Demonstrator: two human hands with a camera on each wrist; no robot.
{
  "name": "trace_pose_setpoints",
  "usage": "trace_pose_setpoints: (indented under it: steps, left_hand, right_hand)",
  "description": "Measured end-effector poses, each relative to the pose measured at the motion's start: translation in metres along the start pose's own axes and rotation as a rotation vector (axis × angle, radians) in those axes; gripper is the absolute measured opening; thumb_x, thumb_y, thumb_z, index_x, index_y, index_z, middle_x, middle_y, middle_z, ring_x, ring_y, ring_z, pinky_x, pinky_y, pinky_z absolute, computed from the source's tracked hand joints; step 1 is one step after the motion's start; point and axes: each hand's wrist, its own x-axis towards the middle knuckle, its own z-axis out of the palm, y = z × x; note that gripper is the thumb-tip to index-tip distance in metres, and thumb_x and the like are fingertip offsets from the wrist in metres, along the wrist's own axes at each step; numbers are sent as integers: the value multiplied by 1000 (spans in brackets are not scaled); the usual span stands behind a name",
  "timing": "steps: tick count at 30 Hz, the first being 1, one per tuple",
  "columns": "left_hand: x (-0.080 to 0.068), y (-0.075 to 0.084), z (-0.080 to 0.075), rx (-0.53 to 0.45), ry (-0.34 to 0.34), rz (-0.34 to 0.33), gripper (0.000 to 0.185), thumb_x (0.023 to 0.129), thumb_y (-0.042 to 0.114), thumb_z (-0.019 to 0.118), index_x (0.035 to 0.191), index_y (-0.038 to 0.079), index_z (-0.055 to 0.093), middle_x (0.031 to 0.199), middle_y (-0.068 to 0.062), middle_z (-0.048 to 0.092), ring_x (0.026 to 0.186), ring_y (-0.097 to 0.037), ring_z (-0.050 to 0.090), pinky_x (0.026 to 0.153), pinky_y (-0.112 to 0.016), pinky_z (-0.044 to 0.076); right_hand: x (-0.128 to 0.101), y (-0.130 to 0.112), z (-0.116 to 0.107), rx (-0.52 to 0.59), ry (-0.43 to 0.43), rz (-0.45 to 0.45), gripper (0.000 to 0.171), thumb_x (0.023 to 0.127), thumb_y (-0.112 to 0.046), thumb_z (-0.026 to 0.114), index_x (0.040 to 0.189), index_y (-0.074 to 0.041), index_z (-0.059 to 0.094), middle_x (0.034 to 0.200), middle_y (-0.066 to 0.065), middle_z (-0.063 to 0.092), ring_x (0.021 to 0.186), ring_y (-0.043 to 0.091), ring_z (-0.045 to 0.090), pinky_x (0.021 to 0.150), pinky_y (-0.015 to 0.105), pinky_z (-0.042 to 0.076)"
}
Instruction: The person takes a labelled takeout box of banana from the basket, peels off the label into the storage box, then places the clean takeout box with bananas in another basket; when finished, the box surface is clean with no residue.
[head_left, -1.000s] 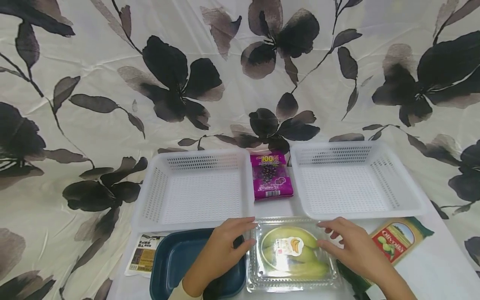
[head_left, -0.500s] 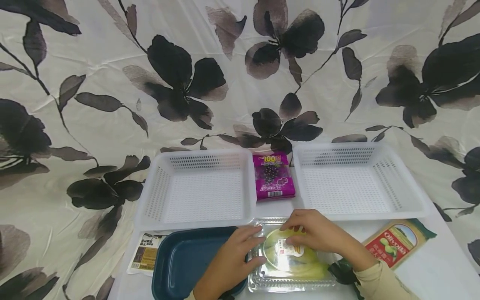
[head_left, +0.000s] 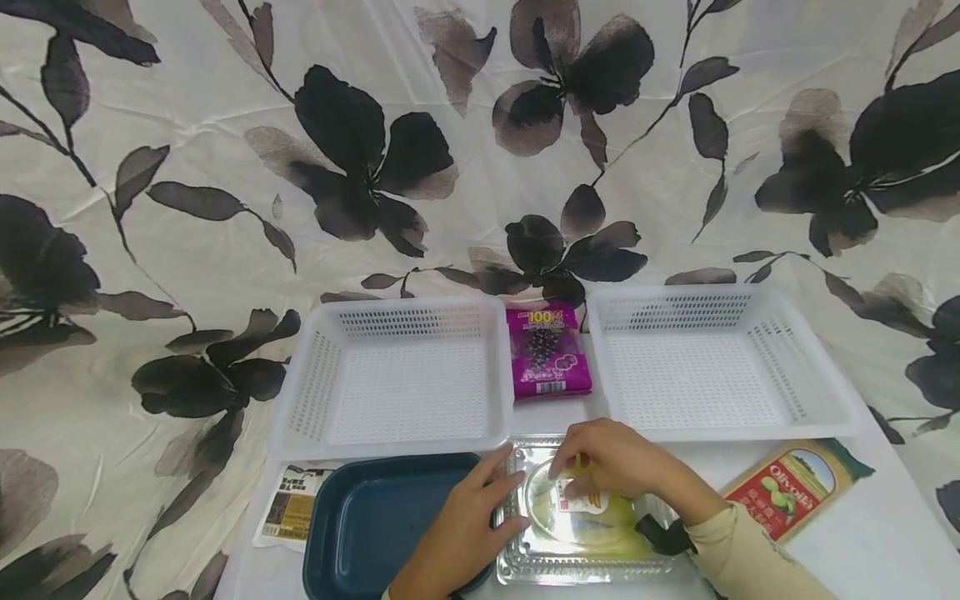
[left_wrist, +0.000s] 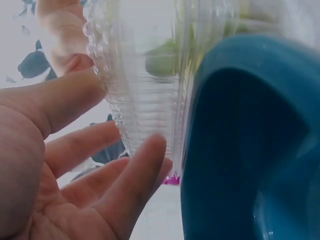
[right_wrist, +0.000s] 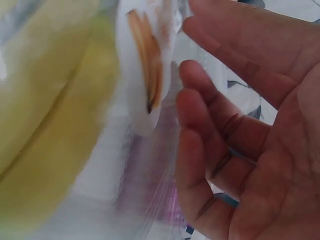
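Banana clamshell: lying at six o'clock on the bench, with dark blue tray at its nine. Met by spread left hand along that edge; overhung by loosely bent right hand, nothing gripped. Probably light, slick, flexible; best lifted by opposite edges.

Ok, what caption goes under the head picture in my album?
Left hand at the edge, right hand over the top of a banana box, tray alongside, two baskets behind.

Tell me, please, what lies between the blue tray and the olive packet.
In the head view, the clear banana box sits between tray and packet, with the right hand over the box and the left hand at its edge.
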Motion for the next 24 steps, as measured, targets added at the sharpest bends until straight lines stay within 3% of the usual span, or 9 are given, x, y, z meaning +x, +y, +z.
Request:
trace_pose_setpoints:
  steps: [4, 7, 9, 14, 24]
  left_hand:
    - [2, 2, 1, -110, -35, -59, 49, 91, 20, 79, 133, -2, 65, 162, -14, 38, 99, -12, 69, 72, -11, 55]
    - [3, 3, 2, -148, -40, -87, 48, 91, 16, 78, 132, -4, 64, 163, -15, 37, 108, -20, 71, 72, -9, 55]
    - [3, 2, 2, -132, -29, -80, 47, 90, 15, 79, 131, -4, 66, 161, -16, 39, 106, -19, 72, 71, -9, 55]
    - [6, -4, 1, -82, -5, -49, 44, 86, 19, 84, 124, 0, 71, 154, -14, 49, 74, 1, 63, 66, -11, 54]
    - [9, -10, -1, -61, -26, -60, 41, 84, 28, 86, 118, 10, 73, 149, -6, 54, 72, 3, 61, 65, -12, 54]
  right_hand:
    - [1, -1, -1, 1, -19, 28, 20, 80, -26, 86, 98, -30, 79, 88, -13, 65, 81, 5, 58, 72, 23, 49]
    - [2, -1, 0, 2, -19, 29, 19, 79, -23, 86, 95, -30, 79, 84, -14, 62, 78, 4, 56, 70, 22, 47]
    - [4, -1, 1, 7, -20, 26, 19, 79, -21, 86, 93, -30, 78, 83, -14, 60, 75, 2, 54, 69, 21, 46]
    - [8, -4, 1, 18, -37, 40, 18, 78, -17, 86, 88, -27, 76, 82, -12, 60, 72, 0, 50, 66, 21, 45]
    - [20, -13, 3, -31, -20, 144, 25, 72, -6, 84, 66, -22, 67, 65, -12, 53, 63, 4, 47, 57, 22, 43]
